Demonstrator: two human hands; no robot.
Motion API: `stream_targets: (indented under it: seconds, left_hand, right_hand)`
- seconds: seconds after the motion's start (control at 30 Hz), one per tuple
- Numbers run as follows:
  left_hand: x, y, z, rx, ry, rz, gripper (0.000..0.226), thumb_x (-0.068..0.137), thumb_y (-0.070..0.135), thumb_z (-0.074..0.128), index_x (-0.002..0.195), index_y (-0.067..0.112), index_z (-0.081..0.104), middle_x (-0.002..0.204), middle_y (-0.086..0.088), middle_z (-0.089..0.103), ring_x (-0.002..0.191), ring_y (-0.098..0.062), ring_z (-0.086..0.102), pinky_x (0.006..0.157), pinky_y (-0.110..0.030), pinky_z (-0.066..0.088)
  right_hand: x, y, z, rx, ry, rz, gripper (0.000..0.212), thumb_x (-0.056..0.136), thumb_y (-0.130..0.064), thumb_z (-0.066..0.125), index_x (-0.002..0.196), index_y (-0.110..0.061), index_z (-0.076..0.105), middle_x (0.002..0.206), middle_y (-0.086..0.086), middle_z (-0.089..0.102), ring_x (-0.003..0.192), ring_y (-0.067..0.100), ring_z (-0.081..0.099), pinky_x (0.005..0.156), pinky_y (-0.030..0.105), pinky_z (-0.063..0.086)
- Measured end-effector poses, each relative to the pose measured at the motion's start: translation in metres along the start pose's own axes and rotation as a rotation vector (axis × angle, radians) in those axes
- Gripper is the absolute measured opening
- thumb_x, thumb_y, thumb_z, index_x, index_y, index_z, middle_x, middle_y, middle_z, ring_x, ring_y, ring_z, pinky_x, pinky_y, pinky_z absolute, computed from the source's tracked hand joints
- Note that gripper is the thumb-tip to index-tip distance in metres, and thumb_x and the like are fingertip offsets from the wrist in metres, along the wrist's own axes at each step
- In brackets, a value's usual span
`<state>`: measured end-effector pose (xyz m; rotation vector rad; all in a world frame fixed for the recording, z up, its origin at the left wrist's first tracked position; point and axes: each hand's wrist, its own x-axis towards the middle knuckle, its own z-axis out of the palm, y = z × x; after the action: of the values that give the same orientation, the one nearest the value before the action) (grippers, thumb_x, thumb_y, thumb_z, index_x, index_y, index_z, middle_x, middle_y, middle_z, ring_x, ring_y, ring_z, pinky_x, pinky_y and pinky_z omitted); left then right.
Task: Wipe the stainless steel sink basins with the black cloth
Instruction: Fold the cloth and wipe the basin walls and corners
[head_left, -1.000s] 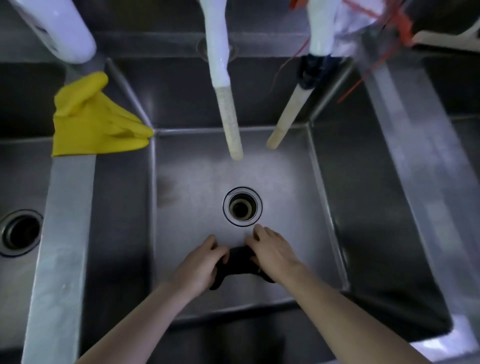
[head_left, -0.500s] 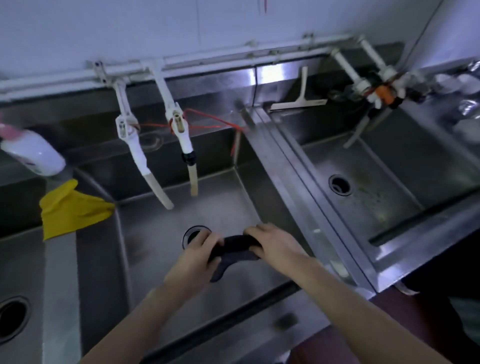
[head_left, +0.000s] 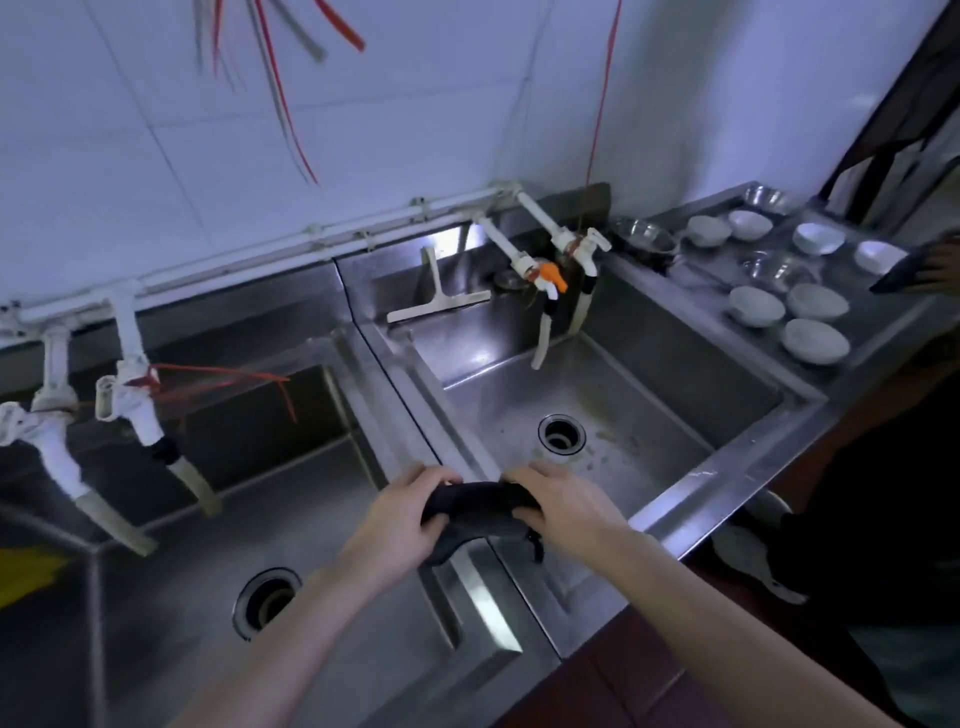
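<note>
The black cloth (head_left: 478, 512) is bunched up and held in the air between both hands, over the steel divider (head_left: 405, 415) that separates two basins. My left hand (head_left: 395, 525) grips its left end and my right hand (head_left: 561, 506) grips its right end. The left basin (head_left: 171, 582) with its drain (head_left: 267, 600) lies below my left arm. The right basin (head_left: 639, 410) has a drain (head_left: 561, 434) and looks speckled with grime just beyond my right hand.
White taps (head_left: 130, 400) hang over the left basin, and more taps (head_left: 550, 275) over the right one. A squeegee (head_left: 439, 301) leans on the right basin's back wall. Several bowls (head_left: 810, 322) sit on the right drainboard. A yellow glove (head_left: 26, 571) shows at far left.
The view swung up and right from the left basin toward the right basin. Both hands lifted the cloth off the left basin floor and carried it right, to above the divider.
</note>
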<state>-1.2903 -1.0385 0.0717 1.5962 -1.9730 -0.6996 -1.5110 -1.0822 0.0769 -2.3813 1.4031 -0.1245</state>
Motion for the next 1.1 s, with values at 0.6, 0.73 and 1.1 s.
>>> stream_targets:
  seconds: [0.6,0.73,1.1]
  left_hand:
    - [0.148,0.058,0.13,0.041,-0.137,-0.056,0.031,0.072,0.021,0.051,0.101,0.03,0.052,0.103,0.01,0.049,0.09,-0.01,0.052,0.078,-0.026,0.044]
    - [0.174,0.041,0.149,0.015,-0.161,-0.096,0.03,0.071,0.03,0.044,0.099,0.023,0.054,0.1,0.004,0.049,0.088,-0.015,0.051,0.078,-0.026,0.043]
    - [0.207,-0.009,0.191,0.059,-0.147,-0.405,0.028,0.075,0.011,0.05,0.092,0.032,0.044,0.094,0.014,0.042,0.08,-0.013,0.049,0.067,-0.032,0.045]
  right_hand:
    - [0.026,0.197,-0.034,0.042,-0.118,0.046,0.036,0.093,-0.02,0.051,0.128,-0.029,0.047,0.124,-0.003,0.049,0.114,0.02,0.046,0.081,0.033,0.043]
    - [0.051,0.218,-0.023,0.037,-0.197,0.07,0.034,0.092,-0.018,0.052,0.124,-0.029,0.049,0.119,-0.004,0.05,0.11,0.019,0.046,0.086,0.036,0.046]
    - [0.134,0.255,0.025,0.003,-0.387,-0.014,0.035,0.085,-0.016,0.055,0.118,-0.023,0.051,0.118,0.001,0.051,0.108,0.023,0.05,0.082,0.036,0.047]
